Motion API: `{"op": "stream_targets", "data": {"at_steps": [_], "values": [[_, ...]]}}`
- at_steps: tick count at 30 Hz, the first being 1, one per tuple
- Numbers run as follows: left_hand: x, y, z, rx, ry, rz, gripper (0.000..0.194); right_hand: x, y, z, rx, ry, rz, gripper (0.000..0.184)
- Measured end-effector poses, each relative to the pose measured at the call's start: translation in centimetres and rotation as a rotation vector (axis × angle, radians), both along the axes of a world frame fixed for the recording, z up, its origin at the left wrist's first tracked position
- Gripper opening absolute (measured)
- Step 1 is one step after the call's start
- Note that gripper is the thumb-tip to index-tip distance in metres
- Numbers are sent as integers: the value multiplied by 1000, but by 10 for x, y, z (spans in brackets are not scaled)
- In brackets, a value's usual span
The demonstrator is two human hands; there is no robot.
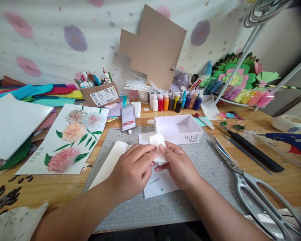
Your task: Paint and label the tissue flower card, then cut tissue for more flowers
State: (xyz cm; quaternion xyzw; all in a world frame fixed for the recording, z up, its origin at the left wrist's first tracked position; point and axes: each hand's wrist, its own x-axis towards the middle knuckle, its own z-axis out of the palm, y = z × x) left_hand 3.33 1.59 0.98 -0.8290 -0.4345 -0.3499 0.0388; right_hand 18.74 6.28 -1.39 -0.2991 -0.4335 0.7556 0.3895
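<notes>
Between my two hands is a small folded white paper [157,140], perhaps tissue; its exact kind is hard to tell. My right hand [178,162] grips it with the thumb on its front face. The fingers of my left hand [134,167] pinch its left edge. Beneath my hands lies a white sheet [163,187] with small green marks, on a grey cutting mat [125,211]. Just behind them stands an open white box [179,129] with handwriting on its front. Partly under my left hand is a cream paper piece [107,160].
Large scissors [243,177], a black-handled cutter [256,150] and a blue glue gun [288,137] lie on the right. A flower painting [72,140] is on the left. Paint bottles [166,101], a phone [128,117] and a pencil box [100,95] stand behind.
</notes>
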Motion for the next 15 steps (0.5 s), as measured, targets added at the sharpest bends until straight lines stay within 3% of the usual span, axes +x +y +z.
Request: {"op": "stream_targets", "data": {"at_steps": [3,5,7,10,12,15], "values": [[-4,-1,4,-139,-288,48,32,6,3,3,164,-221,14,24],[-7,0,6,-254,-382,131,34,13,5,9,443,-504,43,17],[-9,3,5,-395,-268,166,41,22,5,17,806,-849,112,15],[-7,8,-1,-570,-24,155,25,30,2,27,1199,-1250,255,17],[-4,9,-6,-632,80,170,16,31,0,30,1312,-1370,321,12],[-1,11,-11,-669,185,185,17,34,-2,29,1322,-1426,370,17]]}}
